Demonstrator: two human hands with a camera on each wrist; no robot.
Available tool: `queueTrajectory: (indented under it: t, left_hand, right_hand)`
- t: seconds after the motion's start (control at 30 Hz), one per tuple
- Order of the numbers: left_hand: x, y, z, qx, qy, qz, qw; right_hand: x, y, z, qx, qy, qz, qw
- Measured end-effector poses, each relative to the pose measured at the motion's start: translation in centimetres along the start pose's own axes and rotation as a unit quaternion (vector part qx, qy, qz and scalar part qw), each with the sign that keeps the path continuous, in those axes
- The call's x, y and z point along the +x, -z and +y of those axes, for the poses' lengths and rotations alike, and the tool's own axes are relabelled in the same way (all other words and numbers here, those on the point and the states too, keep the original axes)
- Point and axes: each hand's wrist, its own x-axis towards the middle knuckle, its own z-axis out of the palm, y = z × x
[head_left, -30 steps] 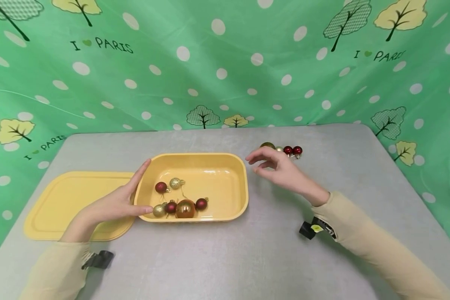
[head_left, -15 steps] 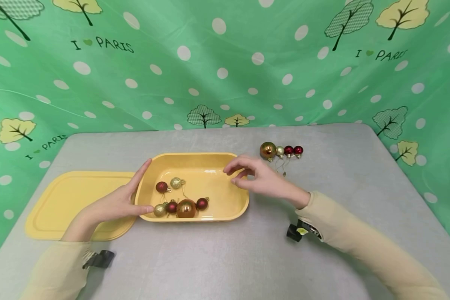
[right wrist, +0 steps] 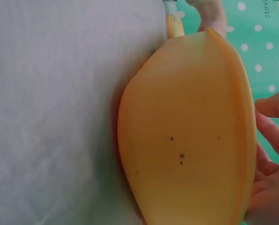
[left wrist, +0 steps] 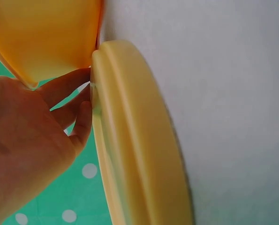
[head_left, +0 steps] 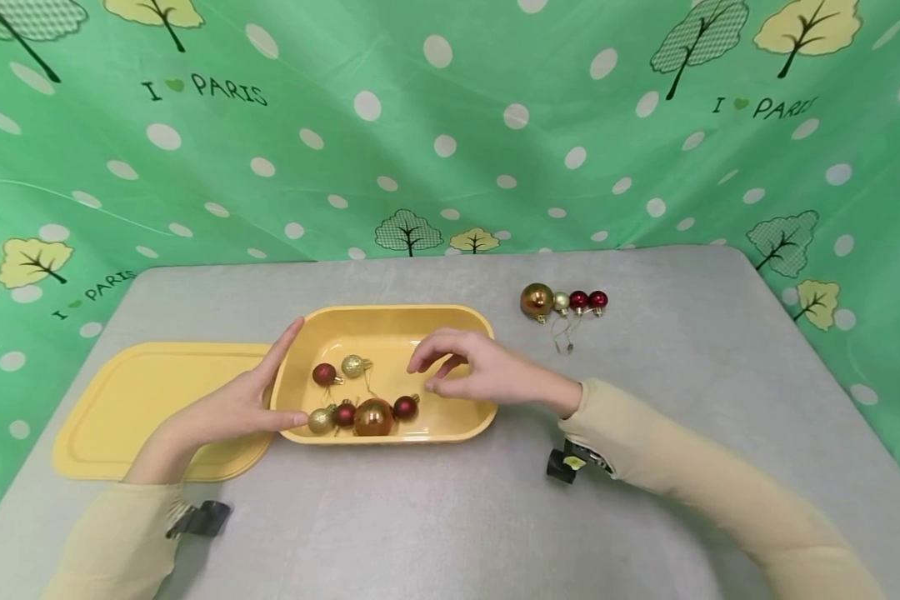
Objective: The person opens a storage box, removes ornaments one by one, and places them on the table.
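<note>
My left hand [head_left: 234, 408] holds the left end of a yellow plastic box [head_left: 390, 313], thumb over its rim and fingers along the outer wall. Inside, towards the front, lie a gold glitter bauble [head_left: 320, 421], a dark red one [head_left: 344, 414], a large shiny copper bauble [head_left: 373, 417] and another dark red bauble [head_left: 405, 407]. Farther back sit a dark red bauble [head_left: 325, 374] and a gold bauble [head_left: 353, 366] with a string. Over the box's right half hovers my right hand [head_left: 487, 367], its thumb and index finger bent and apart, with nothing visible between them.
A yellow lid [head_left: 127, 408] lies on the grey table [head_left: 450, 525] left of the box, partly under my left hand. Back right, a large copper bauble [head_left: 537, 301], a pale gold one [head_left: 561, 301] and two red baubles [head_left: 579, 300] stand in a row. Green patterned cloth [head_left: 450, 108] hangs behind.
My right hand has moved left, from beside the row of baubles to over the inside of the box, uncovering that row. The left hand and the box have stayed put.
</note>
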Motion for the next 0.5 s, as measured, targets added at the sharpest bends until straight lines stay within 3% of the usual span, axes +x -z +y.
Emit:
queueTrajectory:
  t: [0.2,0.5]
  left_hand:
    - [0.0,0.0,-0.2,0.003,0.008,0.001,1.0000]
    - [0.0,0.1,-0.4,0.004,0.010,0.001,0.9999]
  right_hand:
    - [0.9,-0.6,0.3,-0.008,-0.012,-0.036,0.999]
    - [2.1,-1.4,0.6,-0.014,-0.084,-0.091,0.992]
